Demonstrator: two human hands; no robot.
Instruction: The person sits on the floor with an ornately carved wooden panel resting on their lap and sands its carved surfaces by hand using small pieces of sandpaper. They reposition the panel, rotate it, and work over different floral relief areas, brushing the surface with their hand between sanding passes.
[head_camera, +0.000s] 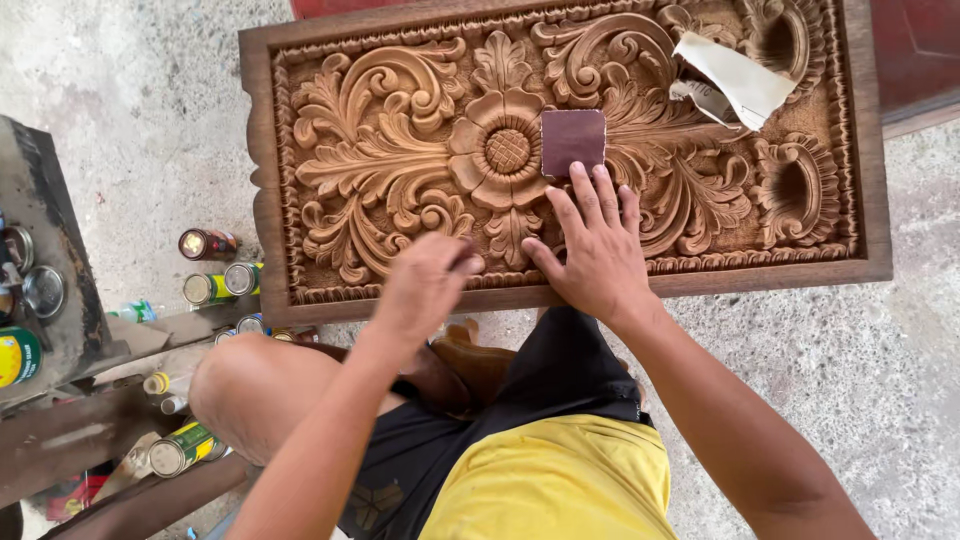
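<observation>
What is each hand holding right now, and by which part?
Left hand: closed and blurred, contents unclear. Right hand: holds nothing, lying flat on the carved wooden panel.

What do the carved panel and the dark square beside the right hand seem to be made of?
Panel: apparently bare, matt brown wood, deeply carved with a flower and scrolls, no gloss showing. Square: probably sandpaper, a thin, flat, dull maroon sheet lying on the carving.

One camera sits on the person's head and looks almost straight down, close above the carved wooden panel (560, 150), which fills the top of the view.
</observation>
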